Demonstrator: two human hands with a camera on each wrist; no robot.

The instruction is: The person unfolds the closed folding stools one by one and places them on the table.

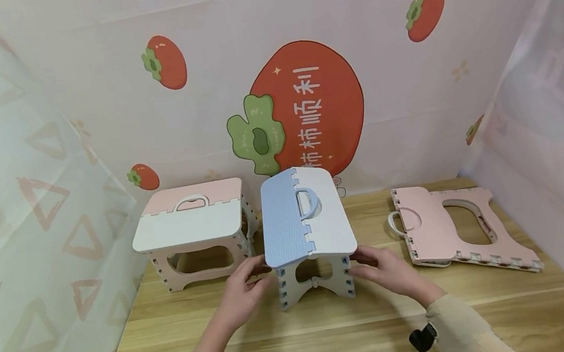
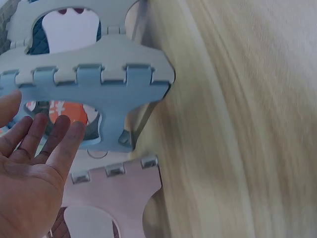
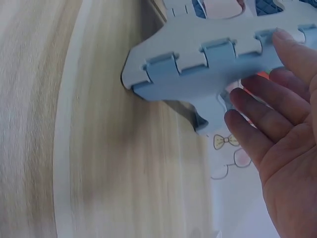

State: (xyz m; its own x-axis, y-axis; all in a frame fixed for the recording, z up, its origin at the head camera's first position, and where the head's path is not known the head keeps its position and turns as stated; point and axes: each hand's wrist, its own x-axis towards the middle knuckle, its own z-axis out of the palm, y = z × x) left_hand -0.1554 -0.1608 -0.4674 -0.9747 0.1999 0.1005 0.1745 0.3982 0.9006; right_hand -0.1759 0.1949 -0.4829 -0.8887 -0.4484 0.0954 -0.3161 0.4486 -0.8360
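A blue-and-white folding stool (image 1: 281, 216) stands on its legs in the middle of the table, a blue carry handle (image 1: 314, 202) raised at its centre seam. My left hand (image 1: 243, 295) is at its near left corner, my right hand (image 1: 390, 271) at the near right one. In the left wrist view the left fingers (image 2: 62, 144) extend loosely beside the blue leg panel (image 2: 116, 111). The right wrist view has the right thumb (image 3: 292, 47) against the hinged leg edge, with the other fingers spread by the leg opening. Neither hand curls around the stool.
A pink-and-white folding stool (image 1: 191, 225) stands unfolded at the left. On the right a pink stool (image 1: 432, 229) lies folded flat on the wooden table (image 1: 320, 338). A white cloth (image 1: 385, 130) printed with persimmons hangs behind, and sheets flank both sides.
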